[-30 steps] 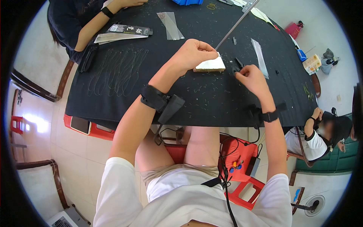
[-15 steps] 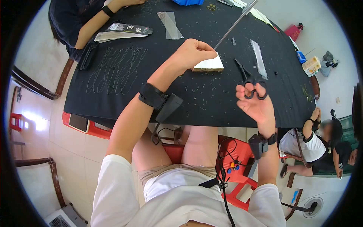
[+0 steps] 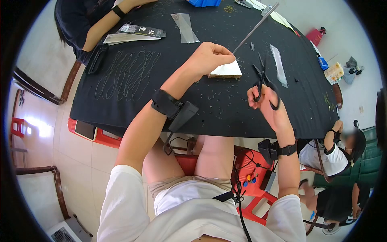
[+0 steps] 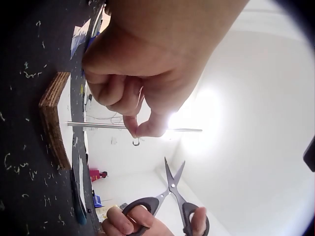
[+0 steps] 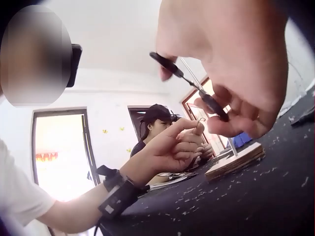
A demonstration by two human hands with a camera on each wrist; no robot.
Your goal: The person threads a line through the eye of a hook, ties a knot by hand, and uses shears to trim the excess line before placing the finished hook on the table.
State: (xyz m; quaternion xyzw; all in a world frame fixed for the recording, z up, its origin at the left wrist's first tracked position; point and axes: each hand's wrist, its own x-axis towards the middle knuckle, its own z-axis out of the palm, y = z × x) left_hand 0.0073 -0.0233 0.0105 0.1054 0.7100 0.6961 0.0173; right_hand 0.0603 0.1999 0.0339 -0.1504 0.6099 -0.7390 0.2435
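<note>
My left hand [image 3: 209, 59] pinches a small dark loop of thread [image 4: 136, 142] between thumb and forefinger, beside an upright metal rod [image 3: 258, 26]. The rod rises from a white-topped wooden block [image 4: 63, 120] on the black table. In my right hand [image 3: 269, 101] are black-handled scissors [image 3: 262, 72], fingers through the handles and blades parted. The left wrist view shows the scissors [image 4: 172, 187] below the pinching fingertips, not touching the loop. In the right wrist view the left hand [image 5: 170, 152] holds the small loop up near the rod.
Looped thin threads [image 3: 129, 76] lie on the left of the black tablecloth [image 3: 189, 113], with packets [image 3: 135, 34] behind them. Clear plastic sleeves [image 3: 279, 64] and scattered clippings lie around the block. Another person's arm [image 3: 102, 30] rests at the far left edge; a blue bin [image 3: 204, 2] stands at the back.
My right hand has picked the scissors up off the table, turned palm up, and swung them so the blades point away from me, parted. My left hand has stayed at the rod.
</note>
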